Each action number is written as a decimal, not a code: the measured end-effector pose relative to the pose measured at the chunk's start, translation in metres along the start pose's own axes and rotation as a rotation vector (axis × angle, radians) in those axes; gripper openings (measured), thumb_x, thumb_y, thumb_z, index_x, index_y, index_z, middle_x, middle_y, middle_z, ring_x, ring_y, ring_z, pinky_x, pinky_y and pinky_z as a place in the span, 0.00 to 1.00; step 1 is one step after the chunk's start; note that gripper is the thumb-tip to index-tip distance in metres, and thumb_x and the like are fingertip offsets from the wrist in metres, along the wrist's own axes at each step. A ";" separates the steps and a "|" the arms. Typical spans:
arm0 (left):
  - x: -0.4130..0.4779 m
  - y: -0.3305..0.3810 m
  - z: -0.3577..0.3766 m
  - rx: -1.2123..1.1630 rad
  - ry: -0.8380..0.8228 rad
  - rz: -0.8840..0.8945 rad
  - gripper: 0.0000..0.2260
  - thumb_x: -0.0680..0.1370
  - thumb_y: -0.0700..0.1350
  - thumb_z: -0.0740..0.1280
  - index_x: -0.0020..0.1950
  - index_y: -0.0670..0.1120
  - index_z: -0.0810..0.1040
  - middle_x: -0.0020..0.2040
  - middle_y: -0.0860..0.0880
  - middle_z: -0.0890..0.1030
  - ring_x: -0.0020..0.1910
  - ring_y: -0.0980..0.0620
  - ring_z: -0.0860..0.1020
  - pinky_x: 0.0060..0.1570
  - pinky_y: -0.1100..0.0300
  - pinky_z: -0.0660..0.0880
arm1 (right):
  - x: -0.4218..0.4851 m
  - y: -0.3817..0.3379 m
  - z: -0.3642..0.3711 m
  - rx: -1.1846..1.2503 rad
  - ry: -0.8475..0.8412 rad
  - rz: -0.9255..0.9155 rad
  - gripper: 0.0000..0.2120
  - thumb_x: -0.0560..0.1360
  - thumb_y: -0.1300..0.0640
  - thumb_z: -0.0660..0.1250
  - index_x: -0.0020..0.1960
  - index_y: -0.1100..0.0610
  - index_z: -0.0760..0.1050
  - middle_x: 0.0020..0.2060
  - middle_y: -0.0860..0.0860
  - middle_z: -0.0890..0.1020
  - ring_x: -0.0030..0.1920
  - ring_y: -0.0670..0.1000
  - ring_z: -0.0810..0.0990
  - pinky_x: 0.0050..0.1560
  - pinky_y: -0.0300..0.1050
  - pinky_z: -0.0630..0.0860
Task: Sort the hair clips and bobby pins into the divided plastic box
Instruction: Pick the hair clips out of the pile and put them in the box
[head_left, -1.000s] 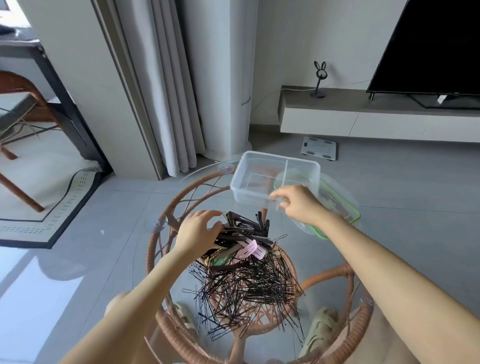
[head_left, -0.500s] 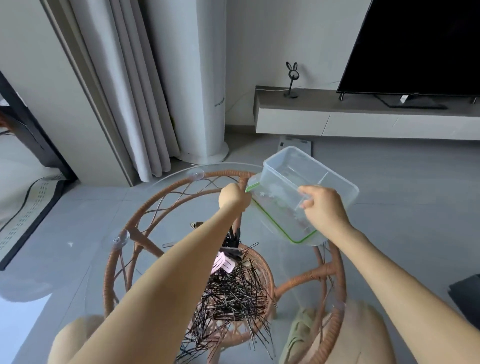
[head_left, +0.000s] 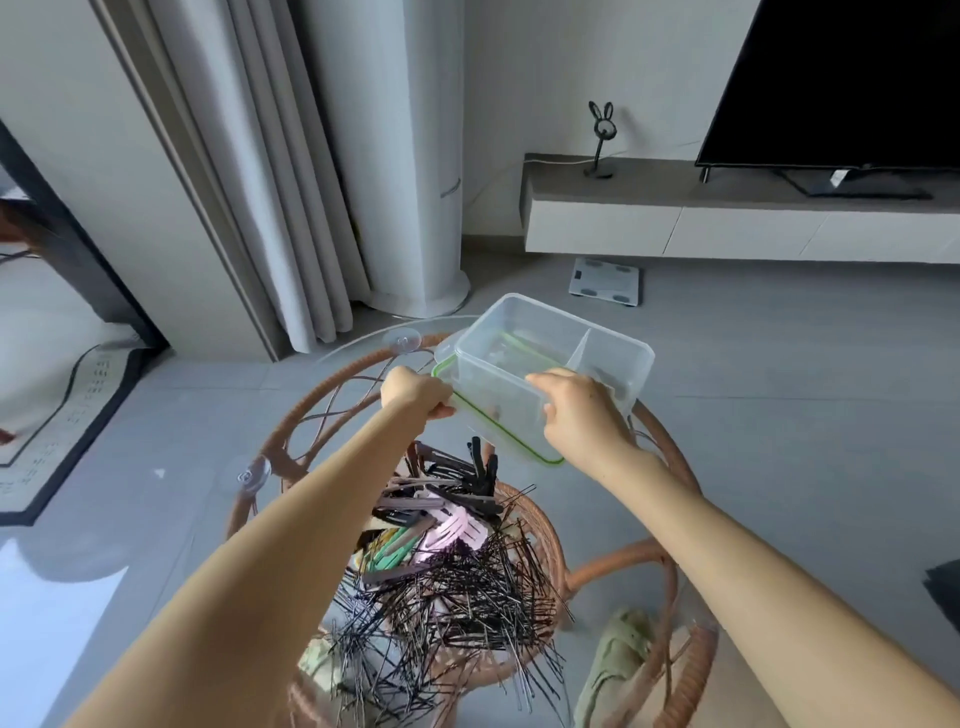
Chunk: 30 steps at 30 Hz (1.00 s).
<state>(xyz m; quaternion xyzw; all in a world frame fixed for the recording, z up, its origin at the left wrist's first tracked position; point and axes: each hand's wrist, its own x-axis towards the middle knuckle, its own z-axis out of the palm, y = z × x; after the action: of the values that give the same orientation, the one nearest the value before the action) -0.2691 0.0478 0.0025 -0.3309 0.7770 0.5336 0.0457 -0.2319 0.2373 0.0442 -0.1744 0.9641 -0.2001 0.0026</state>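
Observation:
A clear divided plastic box (head_left: 613, 345) sits tilted on its green-rimmed lid (head_left: 524, 448) at the far side of the glass table. My right hand (head_left: 582, 415) grips the box's near wall. My left hand (head_left: 415, 397) is closed on the lid's left corner. Both compartments of the box look empty. Below my hands lies a heap of hair clips (head_left: 441, 499), black, pink and green. A big tangle of black bobby pins (head_left: 467, 597) spreads toward me from the clips.
The round glass table top rests on a rattan frame (head_left: 291, 441) with suction cups (head_left: 252, 474). Green slippers (head_left: 618, 670) show through the glass. A floor scale (head_left: 605, 283), a white column, curtains and a TV cabinet (head_left: 727, 228) stand beyond.
My left hand left the clip heap and took hold of the lid's corner. My right hand lifted and tilted the box and lid, now drawn slightly nearer.

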 end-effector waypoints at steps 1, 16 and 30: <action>0.002 -0.006 -0.008 0.028 -0.006 0.018 0.06 0.68 0.33 0.65 0.32 0.40 0.76 0.21 0.47 0.78 0.27 0.50 0.79 0.49 0.49 0.81 | 0.002 -0.006 0.005 0.004 -0.030 -0.017 0.26 0.72 0.73 0.59 0.68 0.59 0.70 0.64 0.54 0.75 0.62 0.58 0.75 0.62 0.48 0.72; -0.074 -0.055 -0.088 0.796 -0.379 0.416 0.32 0.72 0.49 0.71 0.72 0.56 0.61 0.60 0.47 0.77 0.49 0.47 0.80 0.49 0.50 0.80 | -0.021 -0.076 0.051 -0.260 -0.398 -0.037 0.31 0.72 0.37 0.63 0.66 0.57 0.69 0.63 0.61 0.71 0.59 0.60 0.75 0.53 0.50 0.74; -0.093 -0.055 -0.098 0.592 -0.227 0.635 0.09 0.73 0.44 0.71 0.52 0.49 0.83 0.46 0.51 0.84 0.32 0.63 0.74 0.30 0.78 0.69 | -0.033 -0.073 0.036 0.367 -0.235 0.060 0.07 0.69 0.61 0.71 0.46 0.52 0.81 0.42 0.51 0.80 0.43 0.51 0.78 0.44 0.39 0.72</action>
<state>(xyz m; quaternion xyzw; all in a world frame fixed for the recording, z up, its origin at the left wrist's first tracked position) -0.1385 -0.0046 0.0399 0.0122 0.9494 0.3087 0.0574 -0.1740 0.1717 0.0372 -0.1644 0.9093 -0.3504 0.1526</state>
